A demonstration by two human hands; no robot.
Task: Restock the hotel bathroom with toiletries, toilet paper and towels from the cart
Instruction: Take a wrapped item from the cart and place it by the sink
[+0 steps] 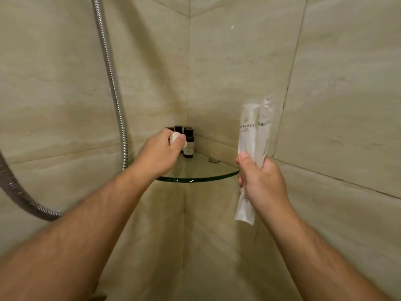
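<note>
While the left hand [160,152] is pinching a small pale packet [176,136] at frame centre, the right hand [261,181] is gripping white sachets [249,135] upright, right of centre | glass corner shelf [195,179] is carrying dark bottles [188,145] in its back corner | judging: toiletries partly stocked, handheld items unplaced; towels, paper out of sight

The single camera sits on the person's head and looks forward and somewhat down into the tiled shower corner [188,83], so near that the left hand [161,151] and right hand [262,181] reach in from below toward the glass shelf [201,169] at centre.
</note>
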